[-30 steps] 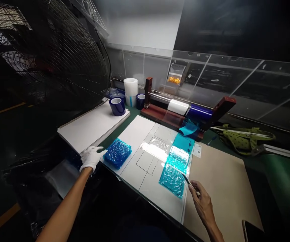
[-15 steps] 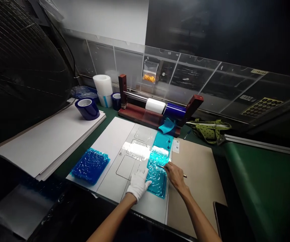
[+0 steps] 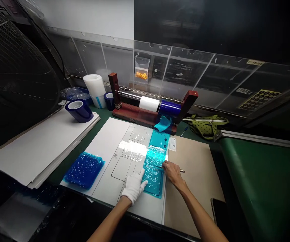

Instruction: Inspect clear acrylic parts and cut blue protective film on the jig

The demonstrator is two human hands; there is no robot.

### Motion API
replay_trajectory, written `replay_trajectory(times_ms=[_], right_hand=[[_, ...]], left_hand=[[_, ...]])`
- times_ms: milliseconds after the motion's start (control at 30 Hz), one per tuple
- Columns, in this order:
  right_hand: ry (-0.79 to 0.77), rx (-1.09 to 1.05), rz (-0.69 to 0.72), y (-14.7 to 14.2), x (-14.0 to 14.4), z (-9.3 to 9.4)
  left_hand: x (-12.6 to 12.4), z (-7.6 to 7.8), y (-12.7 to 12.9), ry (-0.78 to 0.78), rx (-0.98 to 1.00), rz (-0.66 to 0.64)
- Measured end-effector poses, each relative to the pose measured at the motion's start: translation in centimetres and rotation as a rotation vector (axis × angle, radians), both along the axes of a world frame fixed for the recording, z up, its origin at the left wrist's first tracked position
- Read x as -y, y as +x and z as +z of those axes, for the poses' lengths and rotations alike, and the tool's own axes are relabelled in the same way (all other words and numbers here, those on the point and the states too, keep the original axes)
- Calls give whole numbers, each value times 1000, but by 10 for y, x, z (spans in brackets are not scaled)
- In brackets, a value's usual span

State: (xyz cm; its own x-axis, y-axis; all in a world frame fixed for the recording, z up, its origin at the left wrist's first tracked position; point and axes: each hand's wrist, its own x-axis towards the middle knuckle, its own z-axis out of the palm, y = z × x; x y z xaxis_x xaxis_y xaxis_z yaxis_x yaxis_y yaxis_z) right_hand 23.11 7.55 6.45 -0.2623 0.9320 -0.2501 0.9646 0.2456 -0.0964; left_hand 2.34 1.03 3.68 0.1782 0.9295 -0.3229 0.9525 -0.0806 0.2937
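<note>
Head view: gloved left hand [image 3: 133, 185] flat on white board [image 3: 109, 141], fingers together, tips touching cyan film [image 3: 154, 168]. Bare right hand [image 3: 173, 172] — fingers pinched on thin tool [image 3: 170, 168], tip on film just beyond the fingertips.

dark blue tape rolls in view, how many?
3. One lies on the white sheet stack at left, one stands behind the white roll by the holder's post, one sits on the holder's bar. More may be hidden.
</note>
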Motion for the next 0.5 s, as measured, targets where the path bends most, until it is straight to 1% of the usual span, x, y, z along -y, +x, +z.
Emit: replay_trajectory(times_ms=[100, 200, 267, 367, 500], right_hand=[[-7, 23, -104, 39, 20, 10], [-1, 12, -238, 59, 45, 13], [-10, -22, -316, 59, 62, 9], [-46, -96, -409, 48, 83, -2], [-78, -227, -505, 32, 97, -15]], left_hand=[[1, 2, -3, 12, 14, 2], [4, 3, -2, 29, 22, 0], [8, 1, 5, 33, 21, -14], [16, -6, 21, 6, 11, -62], [23, -20, 42, -26, -16, -129]])
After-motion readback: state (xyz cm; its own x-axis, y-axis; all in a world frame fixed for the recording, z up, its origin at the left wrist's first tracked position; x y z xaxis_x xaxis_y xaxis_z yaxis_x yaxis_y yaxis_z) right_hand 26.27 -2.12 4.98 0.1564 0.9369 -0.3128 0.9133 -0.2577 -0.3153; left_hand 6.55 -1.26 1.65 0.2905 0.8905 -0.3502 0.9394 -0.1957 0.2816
